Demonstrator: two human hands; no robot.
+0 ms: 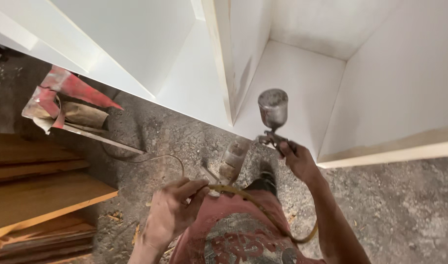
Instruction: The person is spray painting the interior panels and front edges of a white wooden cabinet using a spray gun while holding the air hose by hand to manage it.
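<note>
Spray gun (pixel 273 117) was up in the right hand (pixel 298 161), held out over the edge of a white cabinet (pixel 302 78) that lay open on the ground. Its dull metal cup sat on top, upright, and the fingers were wrapped tight round the grip below it, so the trigger part was mostly hidden. A yellow hose (pixel 263 210) ran from under the gun, looped down past the person's pink printed shirt (pixel 233 234) and came back up to the left hand (pixel 172 210). That hand had the hose pinched between thumb and curled fingers, not a wide grip at all.

Packaging-wise, not much to go on. A crumpled red and white sheet (pixel 62 93), maybe a bag or wrapper, lay at the left by the cabinet's outer wall, with a brown paper-looking piece tucked under it. Whatever print it had was too blurry to make out. A small clear jar or bottle (pixel 234 157) stood on the floor just beside the cabinet's divider panel (pixel 224 54), close to the hose.

Stacked wooden boards (pixel 33 195) filled the lower left. The gritty concrete floor (pixel 404 210) had wood chips scattered about, and a thin cable (pixel 150 157) curled across it between the boards and the cabinet.
</note>
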